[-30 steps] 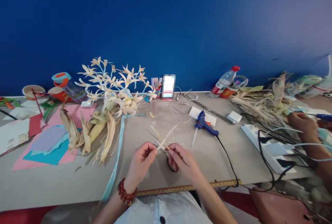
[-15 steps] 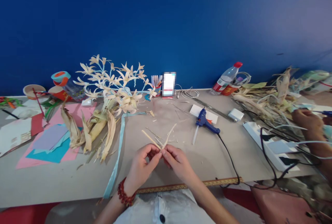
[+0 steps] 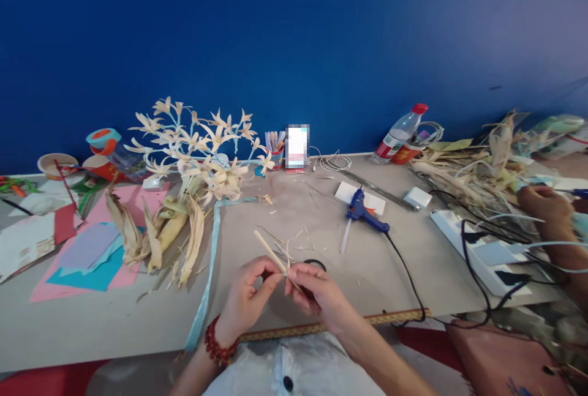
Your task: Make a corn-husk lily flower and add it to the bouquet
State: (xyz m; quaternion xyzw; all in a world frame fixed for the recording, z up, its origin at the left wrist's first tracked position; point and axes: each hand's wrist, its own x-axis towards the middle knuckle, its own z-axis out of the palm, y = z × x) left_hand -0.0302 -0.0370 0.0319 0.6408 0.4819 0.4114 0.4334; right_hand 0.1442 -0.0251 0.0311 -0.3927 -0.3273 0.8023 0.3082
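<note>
Deep blue covers the wall, which runs out of view at the top and both sides. Below it the grey table is cut off at the left. A spray of pale, husk-like flowers stands at left, its lower stems hidden among thick dried husks. At right a heap of loose husks is too tangled to sort. Near it a co-worker's hand shows, the arm cut off at the frame edge; what it grips is hard to make out. Cables cover part of a white power strip.

The left hand has thumb and forefinger brought together in a narrow pinch beside the right; whether anything is caught between the tips I cannot tell. The right hand pinches a thin pale stick, which slants up and leftward between the two hands, its lower part covered by the fingers. A blue glue gun lies farther right. The phone at the wall has its screen blurred out. Scissors lie just beyond the right hand, one black handle loop showing and the rest partly masked. A narrow pale strip rises by the fingertips, its lower end hidden. Tiny scraps lie beyond, too small to identify.
</note>
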